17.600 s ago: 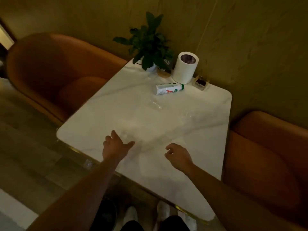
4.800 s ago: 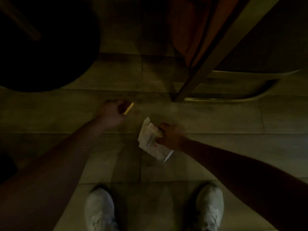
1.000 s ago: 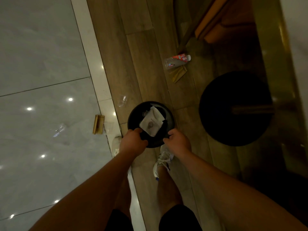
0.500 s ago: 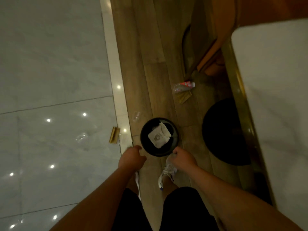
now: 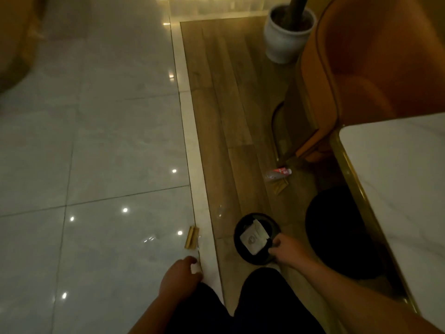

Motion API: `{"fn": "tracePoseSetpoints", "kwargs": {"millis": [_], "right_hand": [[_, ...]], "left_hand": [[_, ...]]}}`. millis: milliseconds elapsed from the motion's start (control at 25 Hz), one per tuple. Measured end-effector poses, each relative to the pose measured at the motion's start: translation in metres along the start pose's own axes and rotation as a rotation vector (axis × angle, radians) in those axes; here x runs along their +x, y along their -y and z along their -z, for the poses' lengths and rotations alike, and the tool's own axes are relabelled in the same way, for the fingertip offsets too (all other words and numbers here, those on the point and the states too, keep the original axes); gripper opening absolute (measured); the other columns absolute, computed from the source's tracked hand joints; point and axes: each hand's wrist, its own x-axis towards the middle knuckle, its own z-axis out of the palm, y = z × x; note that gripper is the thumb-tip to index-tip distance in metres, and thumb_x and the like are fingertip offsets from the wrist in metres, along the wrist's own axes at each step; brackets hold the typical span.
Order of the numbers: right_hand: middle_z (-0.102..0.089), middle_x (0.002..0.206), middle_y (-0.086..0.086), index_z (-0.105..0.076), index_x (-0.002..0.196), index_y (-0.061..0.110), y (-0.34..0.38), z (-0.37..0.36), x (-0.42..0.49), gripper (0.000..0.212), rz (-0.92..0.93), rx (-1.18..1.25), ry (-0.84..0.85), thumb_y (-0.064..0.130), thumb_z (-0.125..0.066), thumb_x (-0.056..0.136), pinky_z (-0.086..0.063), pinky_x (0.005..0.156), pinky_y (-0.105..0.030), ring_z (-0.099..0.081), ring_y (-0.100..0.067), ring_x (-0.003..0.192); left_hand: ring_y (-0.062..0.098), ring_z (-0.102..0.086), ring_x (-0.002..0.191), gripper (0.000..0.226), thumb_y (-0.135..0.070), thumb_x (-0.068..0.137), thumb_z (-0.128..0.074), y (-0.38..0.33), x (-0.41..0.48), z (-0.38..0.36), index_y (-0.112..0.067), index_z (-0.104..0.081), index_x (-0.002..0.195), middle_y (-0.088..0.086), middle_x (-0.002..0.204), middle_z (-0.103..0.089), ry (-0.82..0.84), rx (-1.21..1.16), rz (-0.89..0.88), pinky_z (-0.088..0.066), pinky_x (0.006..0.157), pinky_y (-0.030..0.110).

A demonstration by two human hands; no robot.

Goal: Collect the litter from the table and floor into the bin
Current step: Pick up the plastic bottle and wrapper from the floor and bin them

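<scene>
Bin (image 5: 243,251), with paper (image 5: 254,238) inside, was gripped at its rim by the right hand (image 5: 287,249); the left hand (image 5: 179,277) was curled, perhaps empty, near a yellow pack (image 5: 192,237).

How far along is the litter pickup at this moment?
Done: a crumpled white paper lies in the black bin. In hand: the right hand holds the bin's rim; the left hand hangs near the floor, its grip unclear. Left: a plastic bottle and yellow wrapper on the wood floor, and another yellow piece on the tiles.
</scene>
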Motion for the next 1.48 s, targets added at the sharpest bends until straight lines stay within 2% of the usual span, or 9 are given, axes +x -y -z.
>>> {"fn": "tracePoseSetpoints", "kwargs": {"millis": [120,200,360,560,680,880,1120,1280,1480], "right_hand": [[-0.059,0.126,-0.012,-0.056,0.121,0.007,0.042,0.009,-0.009,0.034,-0.036,0.054,-0.045,0.021,-0.061,0.091,-0.035,0.072,-0.022,-0.056,-0.025,0.112],[-0.06,0.126,-0.013,-0.057,0.12,0.006,0.071,0.021,-0.004,0.032,-0.044,0.127,-0.086,0.02,-0.06,0.092,-0.036,0.073,-0.022,-0.056,-0.025,0.111],[-0.062,0.124,-0.013,-0.058,0.12,0.009,0.126,0.052,0.03,0.037,-0.034,0.185,-0.107,0.03,-0.061,0.09,-0.04,0.079,-0.027,-0.058,-0.029,0.111],[-0.059,0.131,-0.015,-0.058,0.123,0.009,0.163,0.085,0.103,0.044,-0.083,0.264,-0.115,0.035,-0.065,0.088,-0.044,0.102,-0.038,-0.055,-0.033,0.12],[-0.061,0.129,-0.016,-0.061,0.119,0.008,0.171,0.107,0.165,0.04,-0.116,0.344,-0.103,0.032,-0.067,0.087,-0.045,0.102,-0.041,-0.056,-0.034,0.12],[-0.053,0.141,-0.013,-0.056,0.131,0.013,0.173,0.16,0.23,0.052,-0.328,0.456,0.028,0.043,-0.061,0.088,-0.041,0.107,-0.039,-0.05,-0.031,0.129],[-0.038,0.152,-0.017,-0.041,0.144,0.007,0.187,0.207,0.254,0.061,-0.448,0.719,-0.034,0.044,-0.05,0.096,-0.029,0.111,-0.035,-0.039,-0.031,0.138],[-0.06,0.128,-0.017,-0.058,0.125,0.005,0.185,0.214,0.264,0.039,-0.606,0.965,-0.11,0.026,-0.056,0.092,-0.043,0.094,-0.032,-0.056,-0.031,0.118],[-0.06,0.111,-0.008,-0.059,0.117,0.013,0.185,0.203,0.301,0.032,-0.78,1.191,-0.197,0.031,-0.058,0.09,-0.046,0.089,-0.035,-0.057,-0.025,0.1]], "left_hand": [[0.017,-0.061,0.108,0.053,-0.034,0.079,-0.064,0.017,0.013,0.06,-0.025,-0.053,0.13,0.005,0.122,-0.063,-0.051,0.013,-0.026,-0.047,0.089,0.028],[0.019,-0.062,0.105,0.052,-0.034,0.079,-0.064,0.009,0.029,0.1,-0.023,-0.054,0.129,0.007,0.121,-0.064,-0.111,0.01,-0.033,-0.048,0.088,0.029],[0.021,-0.062,0.104,0.052,-0.033,0.082,-0.062,-0.033,0.072,0.164,-0.022,-0.051,0.132,0.008,0.123,-0.062,-0.136,0.035,-0.112,-0.049,0.087,0.031],[0.02,-0.061,0.107,0.052,-0.035,0.083,-0.062,-0.098,0.142,0.208,-0.024,-0.05,0.132,0.007,0.126,-0.061,-0.065,0.208,-0.164,-0.049,0.09,0.03],[0.016,-0.06,0.106,0.051,-0.037,0.083,-0.061,-0.147,0.2,0.234,-0.027,-0.05,0.131,0.003,0.123,-0.06,0.011,0.332,-0.203,-0.048,0.089,0.028],[0.013,-0.058,0.11,0.049,-0.039,0.084,-0.059,-0.257,0.298,0.282,-0.03,-0.05,0.131,0.0,0.12,-0.059,0.134,0.567,-0.266,-0.044,0.09,0.024],[0.013,-0.059,0.109,0.046,-0.036,0.086,-0.057,-0.419,0.366,0.312,-0.031,-0.05,0.131,-0.001,0.123,-0.061,0.173,0.7,-0.473,-0.044,0.091,0.025],[0.015,-0.06,0.109,0.048,-0.033,0.082,-0.061,-0.481,0.401,0.296,-0.031,-0.053,0.129,-0.001,0.122,-0.063,0.315,0.832,-0.551,-0.045,0.089,0.025],[0.023,-0.058,0.116,0.048,-0.039,0.086,-0.054,-0.508,0.471,0.245,-0.026,-0.051,0.132,0.005,0.13,-0.059,0.517,1.104,-0.718,-0.046,0.099,0.034]]}}
